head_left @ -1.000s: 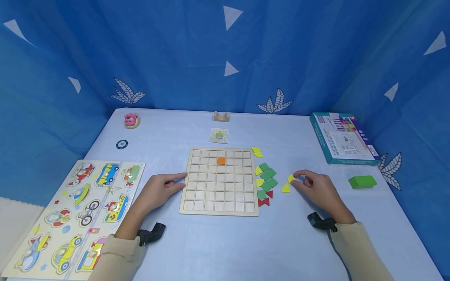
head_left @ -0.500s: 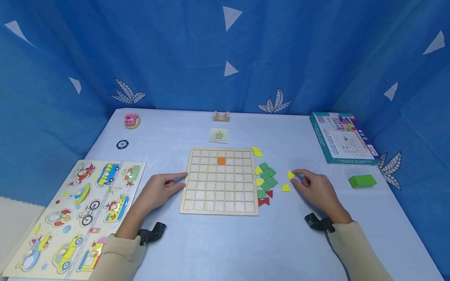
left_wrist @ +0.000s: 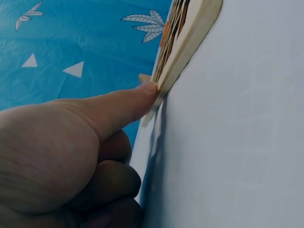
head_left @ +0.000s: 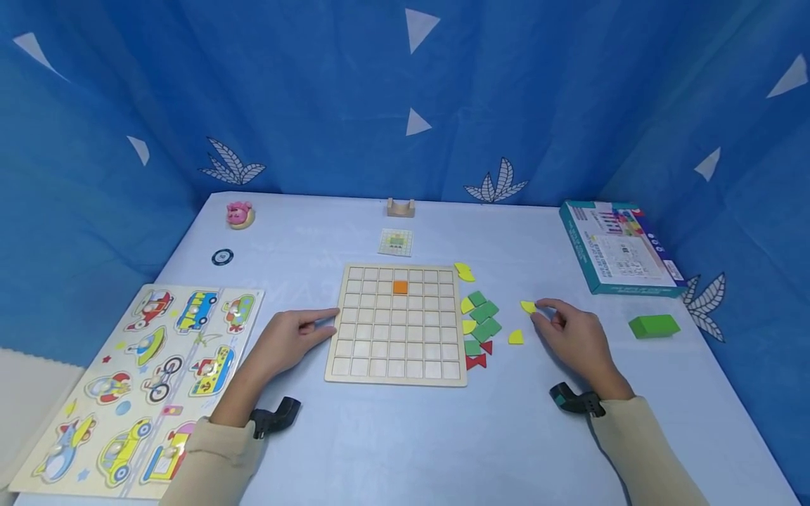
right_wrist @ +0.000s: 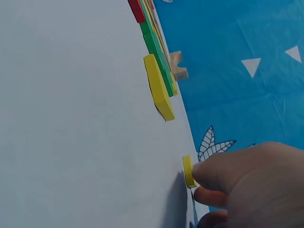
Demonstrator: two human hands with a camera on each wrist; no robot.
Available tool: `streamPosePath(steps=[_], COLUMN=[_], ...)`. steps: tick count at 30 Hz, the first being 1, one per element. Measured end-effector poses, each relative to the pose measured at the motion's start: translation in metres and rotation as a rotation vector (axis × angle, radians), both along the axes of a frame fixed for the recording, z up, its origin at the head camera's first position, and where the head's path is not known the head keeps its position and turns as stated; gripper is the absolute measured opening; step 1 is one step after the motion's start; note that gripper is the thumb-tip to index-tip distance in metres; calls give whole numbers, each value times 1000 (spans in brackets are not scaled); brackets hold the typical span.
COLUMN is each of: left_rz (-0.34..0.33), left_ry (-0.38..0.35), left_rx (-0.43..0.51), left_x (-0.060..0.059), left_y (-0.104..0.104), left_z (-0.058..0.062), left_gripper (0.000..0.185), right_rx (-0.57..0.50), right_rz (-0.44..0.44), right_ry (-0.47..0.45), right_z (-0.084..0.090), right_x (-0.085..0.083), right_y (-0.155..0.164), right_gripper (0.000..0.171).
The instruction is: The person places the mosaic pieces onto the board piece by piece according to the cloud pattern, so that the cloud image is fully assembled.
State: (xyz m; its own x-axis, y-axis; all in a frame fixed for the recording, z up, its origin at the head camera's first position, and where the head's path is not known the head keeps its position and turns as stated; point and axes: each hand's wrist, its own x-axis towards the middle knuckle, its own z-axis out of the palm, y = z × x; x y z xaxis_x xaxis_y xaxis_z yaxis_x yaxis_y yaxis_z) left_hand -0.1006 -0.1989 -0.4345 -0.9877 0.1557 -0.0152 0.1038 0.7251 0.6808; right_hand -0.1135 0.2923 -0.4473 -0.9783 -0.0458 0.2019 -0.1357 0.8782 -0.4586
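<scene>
"What shapes?"
"A gridded wooden board [head_left: 397, 349]; right of it, a flat yellow quarter-round [head_left: 526, 306]."
"Hands?"
"The right hand [head_left: 574, 339] pinches that quarter-round; the left hand [head_left: 286, 341], forefinger and thumb apart, touches the board's edge."

No text or number can be read for certain. In the head view, the teal-sided box [head_left: 616, 260] at the right of the frame carries lines of print on its pale top and teal side, too small to make out; small round white marks line its purple strip [head_left: 655, 243]. The dark disc [head_left: 222, 257] at the left bears a central mark, too blurred to tell.
</scene>
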Motion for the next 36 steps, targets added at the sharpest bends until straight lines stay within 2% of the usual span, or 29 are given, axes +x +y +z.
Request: streamPosePath(steps=[8, 13, 19, 24, 27, 36], left_rz=[0, -15, -3, -5, -4, 1], left_ry=[-3, -20, -8, -16, -15, -1], left_rx=[0, -4, -5, -4, -6, -9], left_x=[0, 0, 0, 0, 0, 0], left_y=[-1, -1, -1, -1, -1, 0], left_z=[-3, -4, -1, 1, 1, -1], left_gripper=[37, 37, 37, 37, 36, 36], right_rx=[63, 59, 45, 63, 77, 70], right_rz=[52, 70, 87, 13, -11, 26], right_ry=[-79, -134, -94, -117, -125, -119], right_z=[7, 8, 9, 11, 11, 11], right_x=[-13, -16, -15, -15, -14, -16], right_y=[-14, -22, -22, -20, -18, -18], right_gripper=[44, 43, 45, 53, 51, 51])
